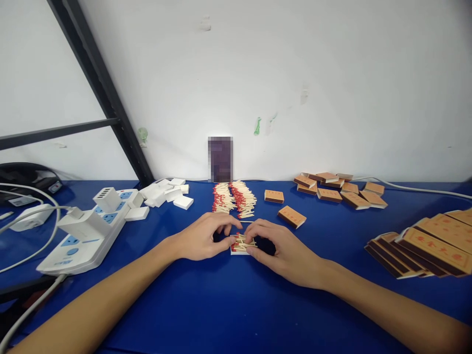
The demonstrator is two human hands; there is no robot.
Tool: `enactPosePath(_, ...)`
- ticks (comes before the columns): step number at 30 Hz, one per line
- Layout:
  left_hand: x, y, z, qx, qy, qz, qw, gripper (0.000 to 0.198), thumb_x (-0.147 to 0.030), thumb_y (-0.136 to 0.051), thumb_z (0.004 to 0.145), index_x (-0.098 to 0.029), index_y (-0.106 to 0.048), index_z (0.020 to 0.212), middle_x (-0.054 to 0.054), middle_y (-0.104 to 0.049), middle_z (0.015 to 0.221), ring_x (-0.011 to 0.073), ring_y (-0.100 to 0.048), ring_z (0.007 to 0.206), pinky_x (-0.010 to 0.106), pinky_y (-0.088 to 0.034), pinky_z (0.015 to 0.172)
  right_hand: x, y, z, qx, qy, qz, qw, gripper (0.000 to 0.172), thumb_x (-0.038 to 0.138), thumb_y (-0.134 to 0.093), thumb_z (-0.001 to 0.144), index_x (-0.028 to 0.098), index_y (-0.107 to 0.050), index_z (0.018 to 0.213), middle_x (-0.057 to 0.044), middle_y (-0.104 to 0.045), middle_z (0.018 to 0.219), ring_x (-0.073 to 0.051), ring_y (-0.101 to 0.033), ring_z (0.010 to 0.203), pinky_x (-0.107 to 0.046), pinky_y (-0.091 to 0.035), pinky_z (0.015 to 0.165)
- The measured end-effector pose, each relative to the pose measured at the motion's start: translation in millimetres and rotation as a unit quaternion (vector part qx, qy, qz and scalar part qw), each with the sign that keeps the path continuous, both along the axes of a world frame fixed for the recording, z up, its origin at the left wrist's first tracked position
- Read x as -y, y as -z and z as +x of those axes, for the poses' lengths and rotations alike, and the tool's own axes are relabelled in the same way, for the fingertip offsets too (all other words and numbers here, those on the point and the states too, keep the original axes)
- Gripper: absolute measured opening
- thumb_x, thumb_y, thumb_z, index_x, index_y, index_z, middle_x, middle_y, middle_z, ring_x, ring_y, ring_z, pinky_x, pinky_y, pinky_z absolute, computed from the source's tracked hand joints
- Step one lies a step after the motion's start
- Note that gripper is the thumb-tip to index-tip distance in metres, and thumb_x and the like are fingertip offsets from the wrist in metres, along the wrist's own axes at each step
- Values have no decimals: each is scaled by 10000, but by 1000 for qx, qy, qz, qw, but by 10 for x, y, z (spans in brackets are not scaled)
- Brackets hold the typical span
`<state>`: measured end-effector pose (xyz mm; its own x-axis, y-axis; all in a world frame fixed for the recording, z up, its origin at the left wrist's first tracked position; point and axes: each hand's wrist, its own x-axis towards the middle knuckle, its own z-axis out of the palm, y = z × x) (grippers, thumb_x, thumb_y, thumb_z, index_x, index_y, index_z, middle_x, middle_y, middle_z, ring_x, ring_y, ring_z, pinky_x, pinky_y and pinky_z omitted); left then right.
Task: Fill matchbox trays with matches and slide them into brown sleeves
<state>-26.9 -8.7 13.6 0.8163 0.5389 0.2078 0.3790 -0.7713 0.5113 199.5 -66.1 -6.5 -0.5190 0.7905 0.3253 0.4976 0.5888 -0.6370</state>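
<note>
A small white matchbox tray (239, 252) lies on the blue tabletop between my hands, filled with red-tipped matches (241, 242). My left hand (204, 237) is curved beside its left end; the thumb tip touches the tray there, and the index finger arches apart from it above the far edge. Around the right end, my right hand (285, 253) has its thumb at the near corner and bent fingertips over the matches, gripping the tray. Just beyond the tray lies a single match (246, 221). Two rows of loose matches (223, 199) are heaped farther back.
Orange matchbox sleeves (292, 216) lie right of the matches, with more piled behind and a stack (435, 243) at far right. White trays (165, 192) are heaped at back left. A power strip (88, 236) with chargers and cables occupies the left. A blurred dark panel (220, 160) stands against the wall.
</note>
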Motion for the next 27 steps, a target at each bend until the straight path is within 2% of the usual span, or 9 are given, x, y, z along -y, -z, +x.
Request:
enactPosePath(4, -2, 5, 27, 10, -2, 13, 1000, 185, -302, -564, 889, -194, -671, 993, 30, -617, 856, 143, -560, 774, 293, -453, 737, 1, 2, -3, -1, 7, -4, 1000, 54, 227, -554, 923, 228, -607, 915, -32, -639, 965, -178, -577, 881, -332, -472, 789)
enactPosePath(11, 16, -30, 50, 35, -13, -27, 999, 102, -262, -636, 836, -172, -677, 810, 20, -658, 778, 130, -562, 715, 267, -459, 692, 4, 2, -6, 9, 22, 1, 1000, 45, 243, -577, 910, 223, -617, 904, -28, -646, 930, -174, -588, 845, -314, -473, 742)
enactPosePath(21, 32, -31, 55, 29, -9, -20, 999, 155, -318, -681, 812, -170, -643, 784, 14, -666, 828, 138, -588, 766, 290, -454, 749, -20, -7, -11, -7, 52, -24, 998, 84, 253, -621, 869, 223, -614, 946, -13, -663, 899, -158, -576, 771, -288, -448, 665)
enactPosePath(27, 40, 14, 73, 24, -23, -9, 999, 156, -310, -656, 826, -171, -621, 765, 12, -651, 822, 134, -581, 762, 280, -441, 733, -22, -34, 7, -18, 42, -44, 998, 97, 296, -607, 888, 221, -618, 950, -15, -660, 902, -158, -562, 774, -285, -448, 658)
